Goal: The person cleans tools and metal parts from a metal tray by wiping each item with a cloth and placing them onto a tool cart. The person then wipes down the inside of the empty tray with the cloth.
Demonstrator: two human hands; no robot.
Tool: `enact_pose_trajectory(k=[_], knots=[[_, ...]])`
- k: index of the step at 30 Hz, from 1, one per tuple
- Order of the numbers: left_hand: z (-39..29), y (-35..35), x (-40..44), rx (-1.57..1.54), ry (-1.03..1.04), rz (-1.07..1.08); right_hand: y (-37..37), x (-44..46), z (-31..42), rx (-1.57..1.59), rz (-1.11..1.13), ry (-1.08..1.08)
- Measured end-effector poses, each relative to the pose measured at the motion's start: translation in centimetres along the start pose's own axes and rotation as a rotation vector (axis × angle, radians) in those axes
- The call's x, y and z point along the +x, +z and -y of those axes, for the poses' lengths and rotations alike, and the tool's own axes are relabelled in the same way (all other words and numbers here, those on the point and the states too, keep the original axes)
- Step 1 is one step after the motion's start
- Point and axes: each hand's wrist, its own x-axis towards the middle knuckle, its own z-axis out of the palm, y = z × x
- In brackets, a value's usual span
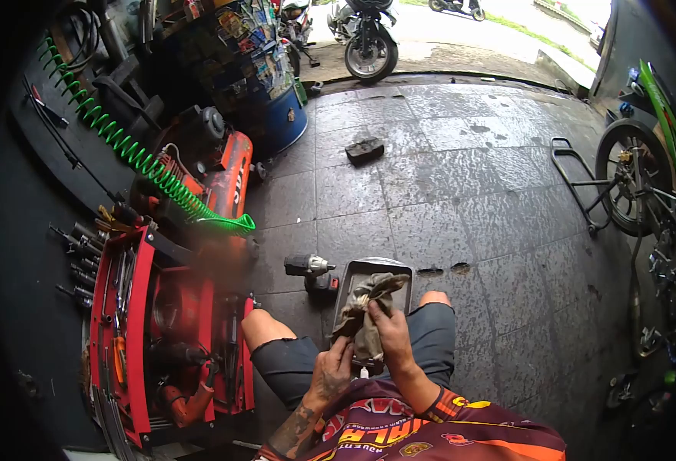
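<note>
A crumpled, grimy rag (368, 338) is bunched up between both of my hands, above the tray and my lap. My left hand (332, 370) has its fingers closed on the rag's lower left side. My right hand (391, 336) grips it from the right, thumb on top. Near my right thumb a small pale piece shows in the folds; I cannot tell what it is. Under the rag lies a shallow metal tray (404, 275), partly hidden by the cloth. Left of the tray, a cordless impact wrench (311, 266) rests on the floor.
To my left stands a red tool cart (144, 269) with screwdrivers and other tools. Behind it are an orange air compressor (234, 173), a green coiled hose (134, 154) and a blue drum (284, 123). A dark block (365, 150) lies ahead; a green motorcycle (661, 115) is at right.
</note>
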Motion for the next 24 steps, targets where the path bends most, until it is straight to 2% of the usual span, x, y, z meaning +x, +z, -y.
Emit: enact_pose_trajectory(k=[1,3,4,5,7,8,9,10,11,13,15,17,18,19,20,21,22,24], knots=[[0.5,0.2,-0.6,-0.011,0.006,0.017,-0.4,0.4,1.5,0.01,-0.068,-0.067],[1.7,0.4,-2.4,-0.331,-0.222,0.244,-1.3,1.0,2.9,0.17,-0.088,-0.081],[1.6,0.6,-2.9,-0.375,-0.186,0.265,-1.1,1.1,3.5,0.243,-0.164,-0.135],[1.8,0.6,-3.1,-0.377,-0.193,0.266,-3.0,1.8,2.9,0.132,-0.206,-0.174],[2.5,0.7,-3.9,-0.752,-0.34,0.45,-3.7,2.2,5.2,0.154,-0.286,-0.312],[2.1,0.3,-3.8,-0.781,-0.4,0.367,-3.1,2.2,7.1,0.248,-0.359,-0.372],[2.0,0.2,-3.1,-0.943,-0.378,0.264,-2.7,2.3,8.3,0.339,-0.435,-0.417],[1.6,-0.2,-2.7,-0.966,-0.447,0.131,-3.7,2.5,8.3,0.262,-0.532,-0.349],[1.8,-0.7,-2.0,-1.013,-0.399,0.088,-5.1,2.3,7.7,0.181,-0.624,-0.276],[1.8,-1.0,-0.5,-1.035,-0.349,0.04,-5.1,3.2,4.9,0.03,-0.517,-0.48],[1.6,0.1,0.4,-0.945,-0.27,0.096,-0.6,0.5,5.2,0.289,-0.12,-0.117],[2.0,3.2,1.2,-0.529,-0.038,-0.072,1.3,0.2,-0.1,-0.243,-0.086,-0.104],[1.9,3.9,1.4,-0.297,0.052,-0.162,0.8,0.4,-0.4,-0.241,-0.093,-0.1],[2.0,3.3,1.1,-0.295,0.047,-0.157,0.4,0.8,-0.3,-0.171,-0.014,-0.042],[1.6,1.9,1.1,-0.135,-0.005,-0.031,0.5,1.3,0.4,-0.101,0.07,0.007],[1.5,0.5,0.9,0.023,-0.06,0.093,-0.3,1.9,0.2,-0.082,0.061,0.021],[1.9,-0.7,0.8,-0.17,-0.149,0.031,-0.8,2.1,-0.1,-0.048,0.042,0.019],[2.8,-3.3,2.2,-0.349,-0.086,-0.23,-0.8,1.6,-0.2,-0.015,0.025,0.029]])
